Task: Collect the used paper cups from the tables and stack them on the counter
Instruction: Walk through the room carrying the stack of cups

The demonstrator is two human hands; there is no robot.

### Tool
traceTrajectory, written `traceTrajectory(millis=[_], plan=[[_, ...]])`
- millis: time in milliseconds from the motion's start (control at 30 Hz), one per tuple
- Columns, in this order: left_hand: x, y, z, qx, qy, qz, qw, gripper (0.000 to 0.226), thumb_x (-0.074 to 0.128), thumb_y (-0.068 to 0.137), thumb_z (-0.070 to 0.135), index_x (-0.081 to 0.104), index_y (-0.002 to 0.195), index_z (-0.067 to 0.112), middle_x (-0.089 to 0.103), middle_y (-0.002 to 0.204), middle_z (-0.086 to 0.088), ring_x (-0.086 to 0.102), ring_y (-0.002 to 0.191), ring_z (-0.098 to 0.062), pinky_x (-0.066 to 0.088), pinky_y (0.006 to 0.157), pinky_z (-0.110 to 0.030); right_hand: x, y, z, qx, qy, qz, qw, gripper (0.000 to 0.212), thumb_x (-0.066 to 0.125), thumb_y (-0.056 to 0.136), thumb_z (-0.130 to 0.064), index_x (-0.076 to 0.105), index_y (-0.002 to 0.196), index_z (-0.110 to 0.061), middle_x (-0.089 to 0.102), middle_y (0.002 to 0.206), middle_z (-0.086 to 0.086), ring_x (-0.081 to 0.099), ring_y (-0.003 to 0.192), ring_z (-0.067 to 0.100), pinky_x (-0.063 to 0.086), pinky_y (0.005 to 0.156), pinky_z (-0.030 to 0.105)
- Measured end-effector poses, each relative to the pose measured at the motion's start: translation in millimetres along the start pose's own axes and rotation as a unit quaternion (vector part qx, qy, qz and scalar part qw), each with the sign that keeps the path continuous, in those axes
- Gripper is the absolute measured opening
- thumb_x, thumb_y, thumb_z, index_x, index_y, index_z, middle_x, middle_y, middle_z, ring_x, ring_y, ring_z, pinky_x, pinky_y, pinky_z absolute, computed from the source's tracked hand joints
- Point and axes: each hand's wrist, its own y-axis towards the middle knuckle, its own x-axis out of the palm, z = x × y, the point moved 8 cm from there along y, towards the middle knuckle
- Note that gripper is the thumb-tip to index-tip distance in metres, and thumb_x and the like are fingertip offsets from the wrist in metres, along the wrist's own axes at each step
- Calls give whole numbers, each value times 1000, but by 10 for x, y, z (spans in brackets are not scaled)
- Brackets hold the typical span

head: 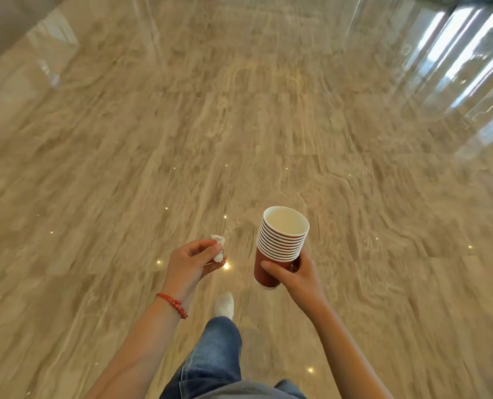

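A stack of several nested red paper cups with white rims is held upright, a little tilted, in front of me, low and right of centre. My right hand is wrapped around the bottom cup. The top cup looks empty inside. My left hand, with a red bead bracelet on the wrist, is closed on a crumpled white tissue at about the same height, a short gap left of the stack. No table or counter is in view.
Glossy beige marble floor fills the view, blurred by motion. A wall base runs along the top left and bright window reflections lie at the top right. My jeans leg and white shoe step forward below the hands.
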Motion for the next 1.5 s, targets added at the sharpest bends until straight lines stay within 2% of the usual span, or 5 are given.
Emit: traceTrajectory(millis=[200,367,800,1033,1500], plan=[[435,1551,509,-1,11,-20,1000,4,69,78,6,72,75,6,69,69,-8,69,69,-19,55,60,-22,0,1595,-286,-14,11,21,1000,44,79,71,-9,57,102,-32,71,94,-11,66,91,3,52,71,15],[857,2777,1227,14,27,-38,999,9,70,77,7,74,70,11,68,66,-7,69,69,-18,55,61,-22,-95,2909,-609,-5,18,54,998,46,79,70,-8,58,111,-15,69,99,-4,66,88,2,51,68,13],[2201,5642,2068,-5,42,-43,998,4,68,79,7,72,78,7,69,69,-3,68,70,-14,56,64,-22,-555,6094,-906,18,15,59,998,50,81,69,-19,58,112,-20,70,99,-8,66,91,1,52,71,14],[3214,7098,2811,8,39,-54,998,18,68,80,8,75,66,17,70,66,0,68,68,-12,55,61,-21,-962,7874,-1392,9,12,33,999,44,81,69,-17,59,105,-30,71,96,-16,66,92,3,53,72,16],[4666,10311,3814,-7,15,-42,999,4,68,78,6,72,78,4,70,72,-6,69,68,-17,54,59,-21,-1490,11424,-1860,16,26,68,997,49,82,65,-18,60,109,-20,72,97,-9,67,92,7,52,71,17]])
